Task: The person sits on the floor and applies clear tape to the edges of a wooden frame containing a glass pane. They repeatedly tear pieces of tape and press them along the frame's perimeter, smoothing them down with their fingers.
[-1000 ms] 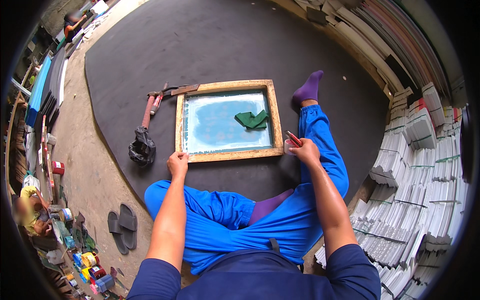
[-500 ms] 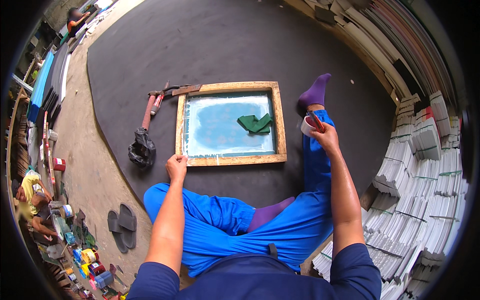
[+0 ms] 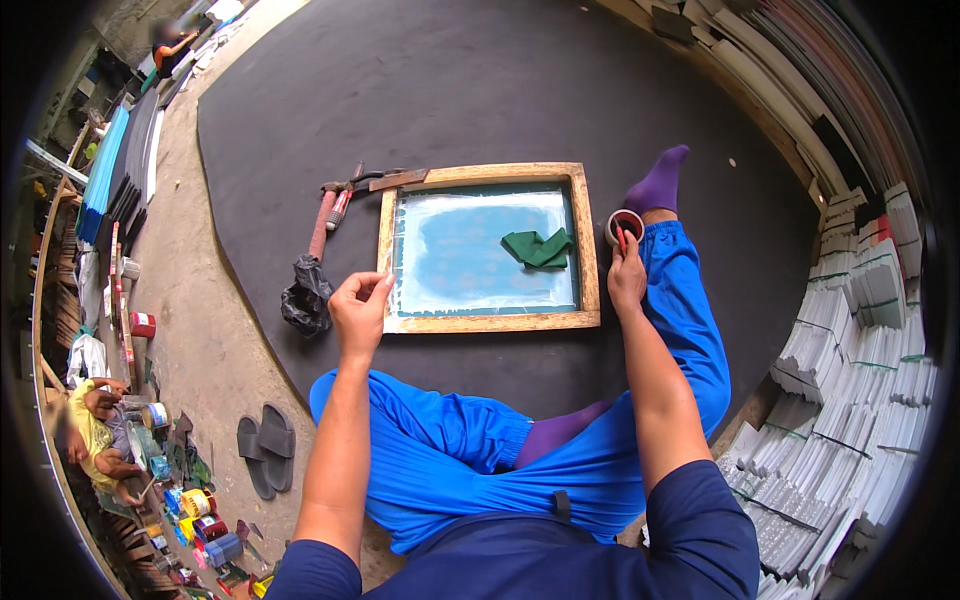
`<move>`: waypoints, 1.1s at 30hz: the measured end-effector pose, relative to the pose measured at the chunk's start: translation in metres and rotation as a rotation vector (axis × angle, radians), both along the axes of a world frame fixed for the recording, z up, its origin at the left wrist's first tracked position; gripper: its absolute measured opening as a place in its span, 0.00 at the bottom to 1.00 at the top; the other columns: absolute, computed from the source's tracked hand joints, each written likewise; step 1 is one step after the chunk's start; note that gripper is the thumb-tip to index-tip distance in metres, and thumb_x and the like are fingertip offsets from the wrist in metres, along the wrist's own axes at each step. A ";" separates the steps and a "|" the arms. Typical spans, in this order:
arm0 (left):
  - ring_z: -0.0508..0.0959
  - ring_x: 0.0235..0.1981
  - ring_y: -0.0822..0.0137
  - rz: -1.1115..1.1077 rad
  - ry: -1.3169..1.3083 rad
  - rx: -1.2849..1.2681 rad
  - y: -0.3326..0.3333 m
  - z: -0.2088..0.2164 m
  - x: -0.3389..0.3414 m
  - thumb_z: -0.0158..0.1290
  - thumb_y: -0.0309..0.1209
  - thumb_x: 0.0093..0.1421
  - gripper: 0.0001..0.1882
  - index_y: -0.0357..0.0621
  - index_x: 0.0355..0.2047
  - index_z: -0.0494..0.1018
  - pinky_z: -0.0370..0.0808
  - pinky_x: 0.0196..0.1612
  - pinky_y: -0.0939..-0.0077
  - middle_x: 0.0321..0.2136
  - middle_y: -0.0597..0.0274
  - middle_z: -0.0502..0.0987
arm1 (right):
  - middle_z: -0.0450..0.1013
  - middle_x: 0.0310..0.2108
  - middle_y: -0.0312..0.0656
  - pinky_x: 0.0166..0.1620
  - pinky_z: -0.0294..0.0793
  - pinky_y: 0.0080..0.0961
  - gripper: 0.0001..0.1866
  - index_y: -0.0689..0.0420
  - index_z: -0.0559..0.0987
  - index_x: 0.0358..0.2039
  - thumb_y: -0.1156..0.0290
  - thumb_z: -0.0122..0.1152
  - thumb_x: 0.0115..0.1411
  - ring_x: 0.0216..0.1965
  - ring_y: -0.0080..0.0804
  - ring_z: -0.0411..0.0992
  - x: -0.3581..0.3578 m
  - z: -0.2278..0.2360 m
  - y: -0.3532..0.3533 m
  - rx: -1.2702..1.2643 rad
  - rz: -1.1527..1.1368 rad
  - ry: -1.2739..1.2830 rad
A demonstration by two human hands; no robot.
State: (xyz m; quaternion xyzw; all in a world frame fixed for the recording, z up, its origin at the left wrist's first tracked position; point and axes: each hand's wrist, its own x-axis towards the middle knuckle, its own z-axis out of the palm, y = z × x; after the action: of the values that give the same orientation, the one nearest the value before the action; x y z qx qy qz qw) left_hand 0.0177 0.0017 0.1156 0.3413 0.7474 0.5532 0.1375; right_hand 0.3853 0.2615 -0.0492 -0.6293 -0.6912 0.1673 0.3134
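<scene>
Head view, person seated cross-legged on a dark floor mat. At 9 o'clock of the wooden screen frame lie a black bag and a red-handled hammer, well apart from the hands. Left hand hovers at the frame's lower-left corner, fingers pinched, apparently on a strip of tape running up the frame's left rail; too thin to be sure. Frame lies flat, blue mesh up, a folded green cloth on it toward 3 o'clock. Right hand sits just beside the frame's right rail, fingers clenched around a roll of tape. Risk, as I judge it: the strip may twist or stick askew if the pinch slips, and the loose cloth could catch the adhesive.
</scene>
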 end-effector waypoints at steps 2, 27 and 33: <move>0.77 0.25 0.82 -0.058 0.003 0.048 0.009 0.029 0.007 0.67 0.26 0.60 0.07 0.33 0.33 0.82 0.73 0.30 0.84 0.24 0.68 0.82 | 0.78 0.42 0.55 0.47 0.74 0.53 0.26 0.46 0.68 0.67 0.65 0.59 0.70 0.44 0.61 0.76 0.011 -0.011 -0.010 0.057 0.054 -0.090; 0.79 0.27 0.79 -0.361 0.070 0.090 0.059 0.144 0.038 0.67 0.30 0.60 0.07 0.41 0.30 0.82 0.60 0.54 0.71 0.24 0.69 0.82 | 0.81 0.44 0.50 0.52 0.78 0.46 0.14 0.51 0.83 0.49 0.65 0.65 0.63 0.48 0.53 0.79 -0.140 0.082 0.026 -0.254 0.536 0.085; 0.79 0.27 0.79 -0.384 0.050 0.103 0.063 0.137 0.044 0.68 0.30 0.59 0.07 0.40 0.30 0.82 0.71 0.43 0.77 0.24 0.68 0.83 | 0.82 0.28 0.49 0.41 0.81 0.46 0.07 0.53 0.87 0.27 0.65 0.66 0.53 0.34 0.51 0.82 -0.075 0.069 0.024 -0.064 0.708 -0.626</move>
State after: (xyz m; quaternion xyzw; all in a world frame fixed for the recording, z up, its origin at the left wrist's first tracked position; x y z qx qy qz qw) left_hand 0.0621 0.0649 0.2529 0.4980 0.6423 0.5457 0.2041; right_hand 0.3103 0.2857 0.0196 -0.3847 -0.9189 0.0871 -0.0059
